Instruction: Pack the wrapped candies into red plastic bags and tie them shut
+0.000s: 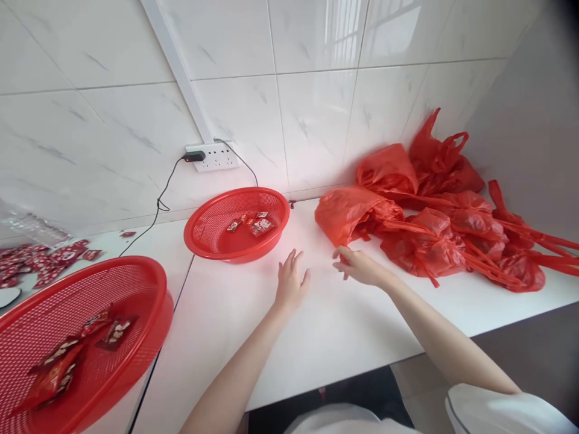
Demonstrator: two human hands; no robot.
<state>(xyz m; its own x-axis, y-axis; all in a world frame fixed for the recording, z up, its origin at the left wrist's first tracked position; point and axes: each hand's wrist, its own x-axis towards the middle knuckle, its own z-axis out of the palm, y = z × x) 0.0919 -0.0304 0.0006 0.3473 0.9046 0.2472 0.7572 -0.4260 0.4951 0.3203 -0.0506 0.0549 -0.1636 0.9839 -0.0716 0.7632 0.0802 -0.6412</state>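
Observation:
My left hand (291, 281) rests above the white table (316, 337) with its fingers spread and nothing in it, just in front of a red mesh basket (212, 238). My right hand (357, 265) reaches toward a filled red plastic bag (350, 211); its fingers are extended beside the bag's lower edge, and a bit of red shows under the fingertips. That bag is the nearest of a heap of red plastic bags (452, 223) along the right side. A few red snack packets (256, 224) lie in the basket.
A second, larger red mesh basket (136, 337) with red packets stands at the lower left on a neighbouring table. More red packets (40, 259) lie scattered at the far left. A wall socket (212, 158) with a black plug and cable is behind the basket.

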